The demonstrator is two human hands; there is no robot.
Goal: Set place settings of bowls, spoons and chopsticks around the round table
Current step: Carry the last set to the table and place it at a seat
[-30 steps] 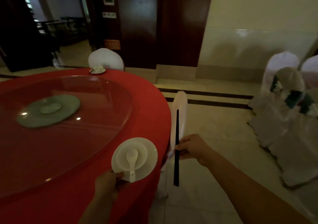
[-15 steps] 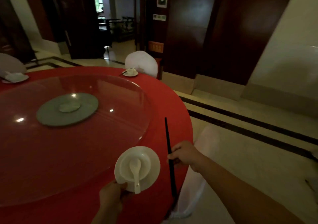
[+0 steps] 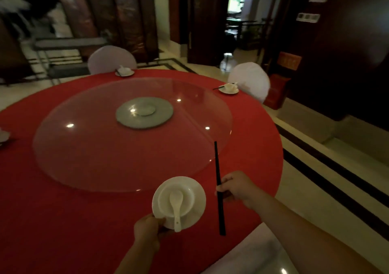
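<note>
**A:** Which step does the person have in hand?

**B:** One more place is being laid at the near side of the round table [image 3: 63, 221]. At the far left edge one setting [image 3: 3, 135] is already down, and two others [image 3: 124, 72] stand across the table before the covered chairs [image 3: 111, 59].

**A:** And the hands?

**B:** The left hand [image 3: 147, 232] pinches the near rim of a white saucer [image 3: 201, 202]. On it sits the bowl [image 3: 188, 198], with the spoon [image 3: 176, 205] lying inside, handle toward the person. The saucer is over the red cloth, between the glass turntable [image 3: 94, 147] and the table's edge (whether it already rests on the cloth, one cannot tell). Just to the right are the black chopsticks [image 3: 217, 164], tips pointing away. The right hand [image 3: 235, 186] is closed around them near their middle.

**A:** What does the next move ask for?

**B:** Probably to release the saucer squarely before the near chair [image 3: 248, 252]. Then the chopsticks should be laid flat on its right side, parallel, so that they do not roll off.
</note>
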